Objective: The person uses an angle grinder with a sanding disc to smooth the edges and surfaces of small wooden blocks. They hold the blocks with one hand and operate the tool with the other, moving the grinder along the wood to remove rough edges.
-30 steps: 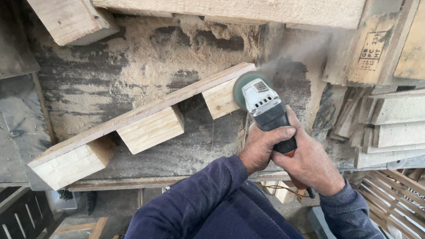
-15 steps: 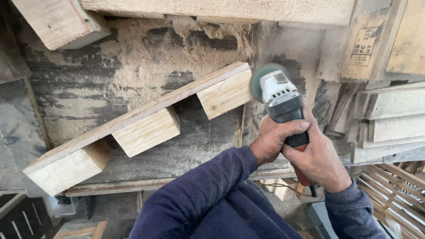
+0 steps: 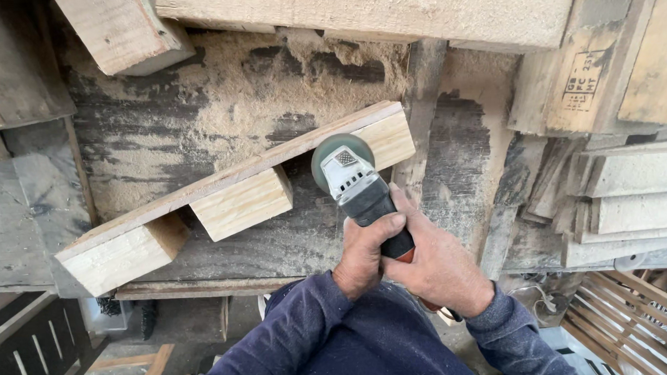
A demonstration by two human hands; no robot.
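Both hands grip a grey and black angle grinder [image 3: 354,185]. My left hand [image 3: 364,254] wraps the body from the left, and my right hand [image 3: 440,265] holds the rear of the handle. The round disc [image 3: 330,151] presses against the right-hand block of a pale wooden pallet piece [image 3: 232,192]. That piece is a long plank with three blocks under it, lying slanted on a dusty bench [image 3: 158,128]. Dark blue sleeves cover both arms.
Sawdust [image 3: 269,93] is heaped on the bench behind the pallet piece. Planks [image 3: 356,10] lie along the top, and stacked boards [image 3: 633,189] and wooden blocks stand at the right. A slatted wooden piece [image 3: 631,309] shows at lower right, a dark slatted panel [image 3: 18,351] at lower left.
The grinder has swung left from the plank's right end onto the face of the right-hand block. The dust cloud seen one second ago is gone.
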